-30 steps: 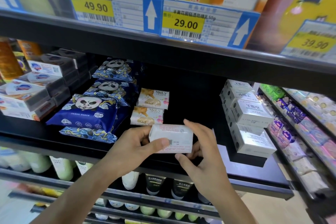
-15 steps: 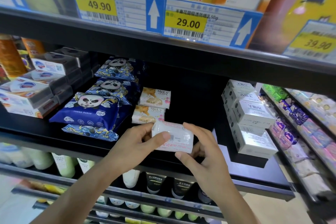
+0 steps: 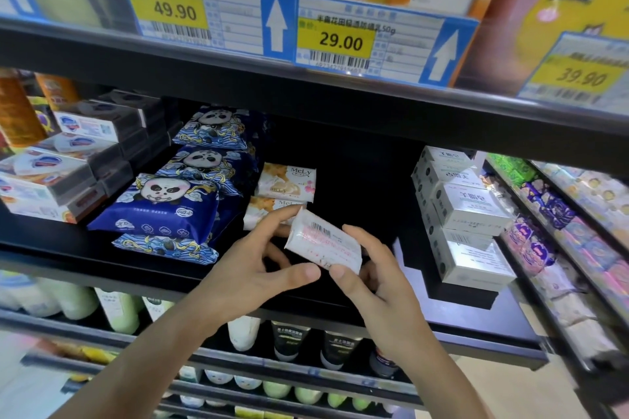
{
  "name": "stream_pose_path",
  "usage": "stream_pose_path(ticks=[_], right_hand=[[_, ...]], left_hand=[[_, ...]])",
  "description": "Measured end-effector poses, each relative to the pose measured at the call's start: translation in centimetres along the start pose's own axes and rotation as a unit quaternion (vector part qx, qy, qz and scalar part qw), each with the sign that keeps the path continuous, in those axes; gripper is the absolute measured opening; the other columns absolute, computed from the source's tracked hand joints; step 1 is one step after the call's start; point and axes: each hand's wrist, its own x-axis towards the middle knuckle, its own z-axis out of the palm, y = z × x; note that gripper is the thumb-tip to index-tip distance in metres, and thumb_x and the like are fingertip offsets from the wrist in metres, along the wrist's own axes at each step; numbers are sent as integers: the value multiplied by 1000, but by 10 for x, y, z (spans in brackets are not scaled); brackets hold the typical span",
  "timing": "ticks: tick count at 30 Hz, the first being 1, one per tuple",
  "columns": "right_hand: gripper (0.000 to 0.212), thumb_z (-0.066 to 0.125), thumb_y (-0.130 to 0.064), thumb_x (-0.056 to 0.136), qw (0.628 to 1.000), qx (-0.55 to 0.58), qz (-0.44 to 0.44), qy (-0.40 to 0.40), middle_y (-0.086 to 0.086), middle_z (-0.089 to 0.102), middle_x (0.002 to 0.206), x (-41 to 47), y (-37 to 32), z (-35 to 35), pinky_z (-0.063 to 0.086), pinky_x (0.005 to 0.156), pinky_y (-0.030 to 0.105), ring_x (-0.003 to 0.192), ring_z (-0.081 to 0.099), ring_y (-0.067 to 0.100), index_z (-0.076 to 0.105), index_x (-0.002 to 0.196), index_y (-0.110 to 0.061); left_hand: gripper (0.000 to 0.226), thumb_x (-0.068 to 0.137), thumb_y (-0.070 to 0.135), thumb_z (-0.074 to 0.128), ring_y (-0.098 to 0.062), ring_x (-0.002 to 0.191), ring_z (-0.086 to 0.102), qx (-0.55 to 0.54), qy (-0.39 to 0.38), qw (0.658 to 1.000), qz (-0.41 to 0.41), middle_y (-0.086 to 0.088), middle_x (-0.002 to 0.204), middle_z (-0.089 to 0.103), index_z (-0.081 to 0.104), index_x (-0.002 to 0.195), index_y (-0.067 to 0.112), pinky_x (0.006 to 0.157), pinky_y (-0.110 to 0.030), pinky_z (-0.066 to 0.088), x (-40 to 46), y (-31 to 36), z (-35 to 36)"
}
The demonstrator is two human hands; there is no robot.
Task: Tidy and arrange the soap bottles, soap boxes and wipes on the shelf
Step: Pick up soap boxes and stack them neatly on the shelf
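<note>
- Both hands hold one small white wrapped soap bar with pink print and a barcode [image 3: 323,243], tilted, its left end higher, in front of the black metal shelf [image 3: 102,258].
- The left hand [image 3: 253,269] has its forefinger along the bar's upper left corner, and its thumb reaches under the lower edge; its grip is loose and half open.
- The right hand [image 3: 377,277] curls round the bar's right end, thumb tip at the lower edge close to the left thumb; whether the two thumbs touch is hard to tell.
- Just behind the bar lie two cream-and-orange soap packets marked MeLy [image 3: 286,180], one in front of the other.
- To their left sit dark blue panda-print wipes packs [image 3: 160,211], stacked and in a row going back.
- Further left stand white soap boxes with a blue shield logo [image 3: 47,173], piled up.
- To the right, well apart, stands a stack of white cardboard soap boxes with grey print [image 3: 466,211].
</note>
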Motion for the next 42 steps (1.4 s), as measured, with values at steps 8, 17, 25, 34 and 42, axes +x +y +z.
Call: stream_pose_path(ticks=[8, 17, 25, 34, 42], right_hand=[[54, 47, -79, 89, 1000, 10, 19, -5, -18, 62, 126, 2, -6, -3, 51, 87, 21, 95, 63, 5, 57, 135, -51], [49, 41, -79, 88, 1000, 0, 22, -5, -20, 62, 123, 2, -7, 1, 50, 90, 22, 98, 62, 7, 57, 129, -57], [48, 44, -68, 94, 1000, 22, 15, 4, -20, 66, 106, 0, -14, 1, 50, 80, 14, 91, 61, 2, 69, 125, -41], [34, 52, -62, 100, 1000, -16, 7, 0, -11, 68, 112, -3, -13, 3, 54, 82, 25, 91, 62, 14, 61, 130, -50], [49, 77, -33, 92, 999, -53, -6, 8, -13, 66, 106, -2, -9, 5, 52, 74, 21, 80, 61, 13, 56, 134, -46]], left_hand=[[86, 79, 37, 89, -9, 95, 70, 24, 21, 999, 13, 14, 120, 68, 39, 140, 72, 82, -20, 43, -3, 3, -1], [71, 79, 47, 79, -11, 93, 67, 6, 8, 1000, 12, 5, 112, 73, 46, 138, 70, 80, -15, 47, -2, 2, -1], [38, 82, 42, 79, -16, 92, 65, -10, -7, 1000, 12, -2, 106, 73, 67, 117, 49, 74, -11, 46, -4, 3, -2], [37, 86, 39, 76, -15, 109, 72, -42, 6, 999, -4, 8, 115, 78, 70, 120, 26, 92, -19, 53, -7, 9, 0], [36, 86, 41, 75, -12, 108, 74, -42, 10, 999, -19, 10, 111, 80, 72, 118, 24, 99, -28, 53, -7, 10, 1]])
